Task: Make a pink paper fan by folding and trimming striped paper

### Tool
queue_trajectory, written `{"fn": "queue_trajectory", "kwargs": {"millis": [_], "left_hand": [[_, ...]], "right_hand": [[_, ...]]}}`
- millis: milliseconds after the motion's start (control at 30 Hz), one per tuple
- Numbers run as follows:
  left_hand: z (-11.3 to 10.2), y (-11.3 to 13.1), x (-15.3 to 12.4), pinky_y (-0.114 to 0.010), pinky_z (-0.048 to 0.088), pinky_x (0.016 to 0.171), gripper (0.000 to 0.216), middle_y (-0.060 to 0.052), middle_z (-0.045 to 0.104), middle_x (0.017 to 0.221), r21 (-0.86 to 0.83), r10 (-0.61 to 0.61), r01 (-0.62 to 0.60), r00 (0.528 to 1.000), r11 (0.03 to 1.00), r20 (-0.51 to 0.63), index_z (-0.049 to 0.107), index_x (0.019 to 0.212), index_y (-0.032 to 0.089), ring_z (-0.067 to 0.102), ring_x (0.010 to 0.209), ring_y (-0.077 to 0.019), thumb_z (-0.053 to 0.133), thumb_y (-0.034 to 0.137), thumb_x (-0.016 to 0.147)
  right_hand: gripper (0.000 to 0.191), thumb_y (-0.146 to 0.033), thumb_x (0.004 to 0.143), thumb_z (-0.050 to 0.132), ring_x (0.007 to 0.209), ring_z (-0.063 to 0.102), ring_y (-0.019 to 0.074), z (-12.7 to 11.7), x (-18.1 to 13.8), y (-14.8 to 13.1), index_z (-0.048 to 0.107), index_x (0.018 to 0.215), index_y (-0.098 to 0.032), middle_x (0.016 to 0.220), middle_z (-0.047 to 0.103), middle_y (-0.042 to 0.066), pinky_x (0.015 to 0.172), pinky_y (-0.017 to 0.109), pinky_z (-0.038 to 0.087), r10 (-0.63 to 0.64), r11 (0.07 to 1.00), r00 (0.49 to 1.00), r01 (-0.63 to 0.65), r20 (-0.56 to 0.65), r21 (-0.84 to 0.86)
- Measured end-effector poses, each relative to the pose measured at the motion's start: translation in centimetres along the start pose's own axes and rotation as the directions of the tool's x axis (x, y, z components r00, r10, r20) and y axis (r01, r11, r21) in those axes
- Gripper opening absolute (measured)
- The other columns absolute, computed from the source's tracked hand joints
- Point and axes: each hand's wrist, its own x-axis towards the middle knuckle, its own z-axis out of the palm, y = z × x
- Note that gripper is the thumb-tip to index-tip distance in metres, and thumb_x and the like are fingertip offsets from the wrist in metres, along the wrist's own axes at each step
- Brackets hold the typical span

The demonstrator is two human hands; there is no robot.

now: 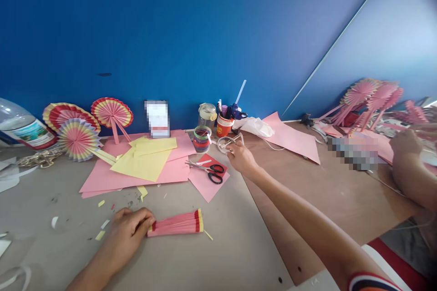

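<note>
My left hand (133, 227) pinches one end of a pleated paper strip (177, 224), pink with red and yellow bands at its ends, low over the grey table. Stretched forward, my right hand (241, 158) has its fingers closed at the edge of a whitish ring that looks like a tape roll (225, 144). Just left of it, black-handled scissors (215, 173) lie partly open on a red and a pink paper piece (208, 191). Yellow sheets (146, 163) rest on larger pink sheets (95, 177) behind my left hand.
Finished paper fans (112, 113) lean at the back left beside a large bottle (30, 132). A phone (157, 120), a jar (202, 141), a paper cup (224, 126) of tools and a white bag (254, 126) line the wall. Another person's hand (406, 145) is at right.
</note>
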Motion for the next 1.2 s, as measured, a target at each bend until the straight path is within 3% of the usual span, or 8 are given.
{"fn": "queue_trajectory", "kwargs": {"millis": [100,233,367,500,667,767,900,1200], "left_hand": [[0.3,0.2,0.0,-0.028,0.042,0.075,0.032,0.004,0.065,0.059,0.016,0.013,-0.013,0.999,1.000,-0.037,0.063,0.068,0.027,0.057,0.065,-0.0178,0.045,0.046,0.087],[0.2,0.1,0.1,-0.027,0.043,0.071,0.033,0.003,0.066,0.063,-0.027,-0.003,0.001,0.998,1.000,-0.063,0.065,0.073,0.027,0.057,0.065,-0.0180,0.043,0.048,0.088],[0.0,0.0,-0.1,-0.026,0.045,0.069,0.032,0.000,0.068,0.071,-0.097,-0.040,0.025,0.987,0.995,-0.154,0.067,0.076,0.026,0.058,0.072,-0.0196,0.047,0.050,0.086],[-0.2,0.1,-0.2,-0.028,0.046,0.071,0.031,-0.002,0.068,0.072,-0.148,-0.047,0.009,0.965,0.989,-0.257,0.067,0.078,0.025,0.057,0.073,-0.0201,0.049,0.049,0.086],[-0.3,0.3,-0.2,-0.028,0.048,0.075,0.029,-0.002,0.069,0.075,-0.172,-0.041,-0.012,0.952,0.985,-0.305,0.067,0.079,0.025,0.059,0.078,-0.0209,0.050,0.048,0.086],[-0.3,0.2,-0.1,-0.029,0.047,0.074,0.030,-0.003,0.069,0.075,-0.179,-0.030,-0.032,0.943,0.983,-0.332,0.068,0.079,0.025,0.060,0.078,-0.0213,0.050,0.048,0.086],[-0.2,0.0,-0.2,-0.029,0.046,0.075,0.027,-0.002,0.069,0.076,-0.156,-0.011,-0.038,0.953,0.987,-0.303,0.067,0.079,0.025,0.060,0.078,-0.0211,0.049,0.045,0.087],[-0.1,0.1,-0.1,-0.030,0.042,0.082,0.029,-0.001,0.070,0.074,-0.117,0.027,-0.061,0.962,0.991,-0.271,0.065,0.077,0.025,0.059,0.076,-0.0195,0.045,0.042,0.090]], "right_hand": [[0.029,-0.017,0.083,0.053,0.104,0.055,0.0259,0.7,1.9,0.8,0.066,0.109,-0.016,0.119,0.054,0.016,0.091,0.037,0.040,-0.054,0.995,0.998,0.052,-0.019,-0.086],[0.024,-0.014,0.085,0.050,0.100,0.055,0.0231,2.0,2.4,0.1,0.068,0.100,-0.015,0.107,0.059,0.013,0.088,0.033,0.041,-0.143,0.984,0.990,0.143,0.015,-0.102],[0.024,-0.013,0.089,0.044,0.089,0.056,0.0172,2.1,0.9,-1.8,0.068,0.088,-0.016,0.092,0.061,0.007,0.081,0.026,0.042,-0.250,0.967,0.966,0.252,0.058,-0.032],[0.020,-0.015,0.088,0.048,0.083,0.056,0.0172,1.7,-1.2,-3.4,0.068,0.087,-0.016,0.090,0.061,0.008,0.078,0.027,0.043,-0.355,0.933,0.934,0.351,0.045,0.085],[0.026,-0.013,0.088,0.044,0.089,0.056,0.0205,2.0,-0.8,-4.4,0.068,0.096,-0.017,0.095,0.060,0.010,0.080,0.031,0.043,-0.406,0.906,0.908,0.415,-0.108,0.082],[0.029,-0.014,0.089,0.043,0.095,0.056,0.0212,1.9,0.9,-4.7,0.067,0.104,-0.014,0.101,0.060,0.012,0.085,0.030,0.042,-0.340,0.937,0.921,0.348,-0.188,0.008],[0.031,-0.012,0.089,0.039,0.090,0.057,0.0181,1.9,2.3,-4.4,0.068,0.096,-0.016,0.096,0.063,0.009,0.081,0.026,0.041,-0.248,0.968,0.966,0.245,-0.070,-0.047],[0.030,-0.012,0.085,0.047,0.090,0.059,0.0210,4.3,2.0,-4.2,0.071,0.101,-0.019,0.100,0.065,0.011,0.074,0.028,0.039,-0.228,0.956,0.961,0.251,0.157,-0.150]]}}
